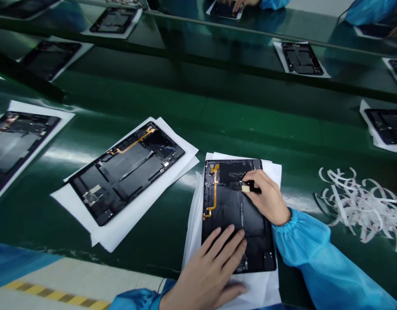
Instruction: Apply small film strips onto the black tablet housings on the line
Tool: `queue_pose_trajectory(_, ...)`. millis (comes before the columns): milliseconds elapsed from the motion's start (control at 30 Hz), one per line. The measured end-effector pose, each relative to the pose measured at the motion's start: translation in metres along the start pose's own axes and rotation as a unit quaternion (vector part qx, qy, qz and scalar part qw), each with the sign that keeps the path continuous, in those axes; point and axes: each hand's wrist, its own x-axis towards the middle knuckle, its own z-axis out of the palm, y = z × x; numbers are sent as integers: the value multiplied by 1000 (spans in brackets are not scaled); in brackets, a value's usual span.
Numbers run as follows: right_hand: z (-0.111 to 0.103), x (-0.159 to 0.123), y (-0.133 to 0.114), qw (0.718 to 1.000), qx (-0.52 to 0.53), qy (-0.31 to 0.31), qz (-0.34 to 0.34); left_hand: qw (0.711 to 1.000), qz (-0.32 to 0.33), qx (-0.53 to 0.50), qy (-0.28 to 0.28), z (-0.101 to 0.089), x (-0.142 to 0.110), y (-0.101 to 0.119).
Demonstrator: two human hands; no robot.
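An opened tablet [226, 211] lies in front of me on white sheets [274, 284], its dark inside facing up. An orange flex cable [215, 189] runs along its left side. My left hand [214, 267] rests flat on the lower part of the tablet, fingers stretched out. Over the tablet's upper right, my right hand [264, 191] is closed in a pinch on a small dark tool [257, 190] with a cream-coloured patch [245, 188]. The tool's exact kind is partly hidden by the fingers.
Another opened tablet [127, 172] lies tilted on white sheets to the left, with one more [20, 142] beyond it. Curled white strips [363, 206] are heaped at the right. Further tablets [301, 58] lie across the green bench; a co-worker's hands [239, 4] show at the top.
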Motion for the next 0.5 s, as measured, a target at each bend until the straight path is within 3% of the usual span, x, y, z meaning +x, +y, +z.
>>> queue_pose_trajectory(267, -13, 0, -17, 979, 97, 148, 99, 999, -40, -26, 2, -11, 39, -35)
queue_pose_trajectory(367, -25, -11, -28, 985, 66, 110, 112, 998, -53, -17, 10, -10, 54, -48)
queue_pose_trajectory(500, -34, -38, -35, 995, 12, 61, 77, 997, -66, -20, 29, -7, 61, -55)
